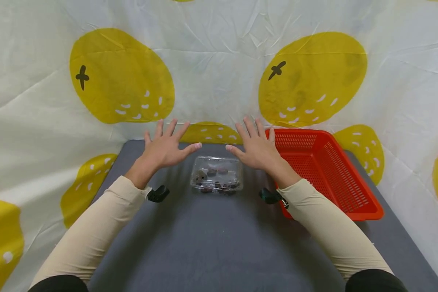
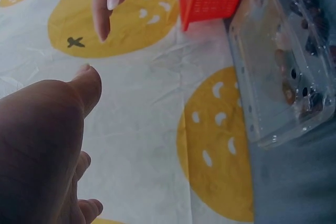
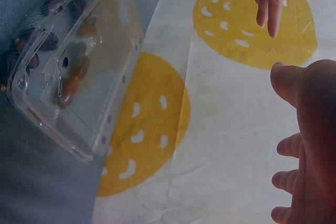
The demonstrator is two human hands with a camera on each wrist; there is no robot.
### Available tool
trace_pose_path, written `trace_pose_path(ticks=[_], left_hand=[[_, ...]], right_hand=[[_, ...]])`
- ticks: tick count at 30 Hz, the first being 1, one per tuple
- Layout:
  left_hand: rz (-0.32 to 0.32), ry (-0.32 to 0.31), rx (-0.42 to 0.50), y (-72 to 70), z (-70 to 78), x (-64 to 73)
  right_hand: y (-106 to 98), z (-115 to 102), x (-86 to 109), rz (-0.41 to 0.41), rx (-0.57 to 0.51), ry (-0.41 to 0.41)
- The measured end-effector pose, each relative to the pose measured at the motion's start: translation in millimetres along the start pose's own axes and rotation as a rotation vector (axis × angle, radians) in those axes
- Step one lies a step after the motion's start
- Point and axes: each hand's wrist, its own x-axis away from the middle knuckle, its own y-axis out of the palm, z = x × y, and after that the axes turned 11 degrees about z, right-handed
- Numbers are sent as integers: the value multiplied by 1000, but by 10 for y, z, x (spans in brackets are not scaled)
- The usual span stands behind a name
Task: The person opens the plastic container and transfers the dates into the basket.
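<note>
A clear plastic clamshell box lies on the grey table, with several small dark and reddish-brown round pieces inside; their kind is hard to make out. My left hand hovers to the left of the box, fingers spread and holding nothing. On the other side, my right hand is raised the same way, its fingers straight and apart. Neither hand touches the box. In the left wrist view the box shows at the right; the right wrist view has the box at the left.
A red plastic basket with slotted walls stands on the table's right side, partly behind my right arm. The grey table reaches back to a white cloth backdrop printed with yellow shapes. Dark wrist cameras hang beneath both wrists.
</note>
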Motion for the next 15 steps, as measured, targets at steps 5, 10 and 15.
trace_pose_path(ticks=[5,10,15], left_hand=[[3,12,5,42,-17,3],[0,19,-1,78,-29,3],[-6,27,-13,130,-43,8]], right_hand=[[71,-27,7,1,-10,-7],[126,-70,18,1,5,-34],[172,-114,49,-16,14,-49]])
